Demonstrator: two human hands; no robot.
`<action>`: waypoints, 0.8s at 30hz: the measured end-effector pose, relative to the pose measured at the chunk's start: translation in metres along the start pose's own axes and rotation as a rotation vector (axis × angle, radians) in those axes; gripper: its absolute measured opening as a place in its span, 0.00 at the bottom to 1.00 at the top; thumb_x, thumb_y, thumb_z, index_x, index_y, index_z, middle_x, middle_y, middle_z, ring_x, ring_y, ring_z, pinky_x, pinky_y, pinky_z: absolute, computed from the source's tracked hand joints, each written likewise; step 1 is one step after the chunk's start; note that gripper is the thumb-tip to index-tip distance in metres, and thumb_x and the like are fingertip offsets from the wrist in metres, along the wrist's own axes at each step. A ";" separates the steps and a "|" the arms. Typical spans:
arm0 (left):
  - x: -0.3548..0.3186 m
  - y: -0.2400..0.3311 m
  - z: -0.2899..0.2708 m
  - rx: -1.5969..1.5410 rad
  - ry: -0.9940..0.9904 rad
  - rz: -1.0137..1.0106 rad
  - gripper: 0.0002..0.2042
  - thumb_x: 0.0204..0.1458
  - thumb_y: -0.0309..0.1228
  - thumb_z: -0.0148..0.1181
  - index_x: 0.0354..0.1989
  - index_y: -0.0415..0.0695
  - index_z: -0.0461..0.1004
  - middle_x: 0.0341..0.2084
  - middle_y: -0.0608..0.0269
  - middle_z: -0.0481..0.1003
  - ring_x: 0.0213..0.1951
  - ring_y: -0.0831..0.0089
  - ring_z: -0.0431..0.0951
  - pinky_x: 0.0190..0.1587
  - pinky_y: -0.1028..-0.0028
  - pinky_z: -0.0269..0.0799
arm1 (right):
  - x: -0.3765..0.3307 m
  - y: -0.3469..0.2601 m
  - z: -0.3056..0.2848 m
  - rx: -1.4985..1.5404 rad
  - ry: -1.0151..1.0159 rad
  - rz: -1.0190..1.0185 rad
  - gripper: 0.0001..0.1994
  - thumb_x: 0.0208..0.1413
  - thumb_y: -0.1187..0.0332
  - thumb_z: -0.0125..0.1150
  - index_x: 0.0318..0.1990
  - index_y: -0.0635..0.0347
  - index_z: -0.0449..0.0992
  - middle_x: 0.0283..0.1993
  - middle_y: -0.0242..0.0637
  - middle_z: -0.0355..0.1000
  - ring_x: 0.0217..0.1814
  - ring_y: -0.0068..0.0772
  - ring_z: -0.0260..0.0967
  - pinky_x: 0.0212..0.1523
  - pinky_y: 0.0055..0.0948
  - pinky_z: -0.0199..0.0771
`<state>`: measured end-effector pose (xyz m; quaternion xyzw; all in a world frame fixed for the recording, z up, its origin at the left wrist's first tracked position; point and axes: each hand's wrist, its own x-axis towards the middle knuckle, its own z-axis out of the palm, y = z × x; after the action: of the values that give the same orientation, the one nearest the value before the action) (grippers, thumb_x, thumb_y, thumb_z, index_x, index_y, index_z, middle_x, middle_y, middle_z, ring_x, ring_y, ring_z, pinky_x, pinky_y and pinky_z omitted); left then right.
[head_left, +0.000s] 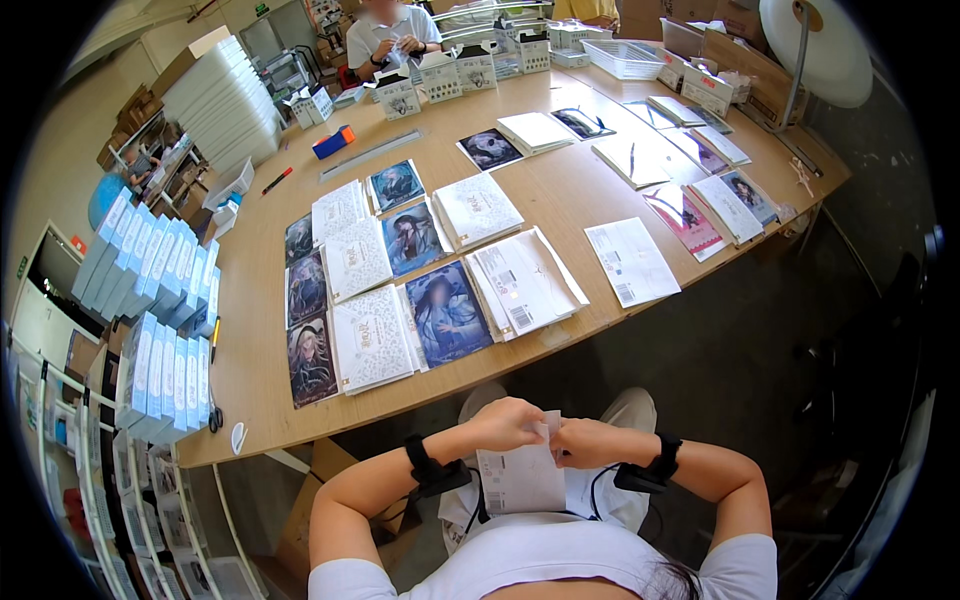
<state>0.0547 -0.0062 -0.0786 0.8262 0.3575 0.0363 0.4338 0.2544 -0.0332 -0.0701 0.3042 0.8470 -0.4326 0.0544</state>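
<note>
Over my lap, below the table's near edge, lies a flat white envelope (522, 482) with a barcode near its lower left. My left hand (506, 424) is closed, pinching the paper at the envelope's top. Close beside it my right hand (588, 443) is also closed on that top end, its fingers partly hidden. A small whitish flap (549, 424) sticks up between the two hands; whether it is part of the envelope I cannot tell. Nearest on the table are a blue illustrated card (446, 315), a stack of white envelopes (525, 283) and a single white envelope (632, 262).
The wooden table (540, 375) bears more envelope stacks and picture cards. Blue-white boxes (165, 375) stand along its left edge, with scissors (216, 418) nearby. A person (390, 40) sits across, behind small white boxes (438, 77). A lamp (800, 60) stands far right.
</note>
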 end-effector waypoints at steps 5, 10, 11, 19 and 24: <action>0.001 -0.003 -0.003 -0.017 -0.011 0.029 0.13 0.42 0.34 0.61 0.34 0.39 0.76 0.28 0.48 0.75 0.34 0.54 0.75 0.37 0.65 0.68 | 0.000 0.002 0.001 0.006 0.018 -0.024 0.04 0.43 0.74 0.59 0.29 0.59 0.76 0.37 0.40 0.70 0.42 0.43 0.69 0.37 0.37 0.71; -0.001 -0.003 -0.005 -0.010 -0.037 0.013 0.14 0.42 0.35 0.61 0.34 0.38 0.75 0.28 0.48 0.74 0.34 0.54 0.75 0.38 0.66 0.69 | 0.004 0.003 -0.001 -0.015 -0.045 -0.003 0.03 0.44 0.72 0.58 0.29 0.58 0.76 0.40 0.41 0.67 0.42 0.43 0.69 0.37 0.37 0.70; -0.001 -0.005 -0.004 -0.016 -0.014 0.029 0.14 0.42 0.34 0.61 0.34 0.38 0.75 0.28 0.49 0.74 0.34 0.57 0.75 0.37 0.67 0.69 | 0.005 0.004 -0.001 -0.013 -0.068 0.000 0.04 0.45 0.72 0.58 0.30 0.58 0.76 0.41 0.42 0.66 0.42 0.44 0.69 0.38 0.37 0.70; -0.011 -0.015 -0.004 -0.073 0.041 -0.010 0.11 0.41 0.31 0.61 0.33 0.39 0.75 0.28 0.54 0.75 0.33 0.64 0.76 0.38 0.72 0.69 | 0.003 0.004 0.010 -0.057 -0.092 0.083 0.12 0.45 0.66 0.62 0.40 0.48 0.75 0.47 0.39 0.62 0.48 0.46 0.67 0.40 0.39 0.71; -0.012 -0.014 -0.005 -0.077 0.028 -0.041 0.12 0.42 0.32 0.61 0.34 0.39 0.75 0.28 0.53 0.76 0.33 0.63 0.76 0.38 0.71 0.69 | 0.009 0.003 0.016 -0.057 -0.080 0.103 0.10 0.45 0.66 0.62 0.38 0.50 0.75 0.46 0.39 0.63 0.47 0.45 0.67 0.41 0.39 0.70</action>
<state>0.0361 -0.0051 -0.0823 0.8008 0.3787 0.0526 0.4610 0.2458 -0.0396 -0.0856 0.3280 0.8393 -0.4170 0.1190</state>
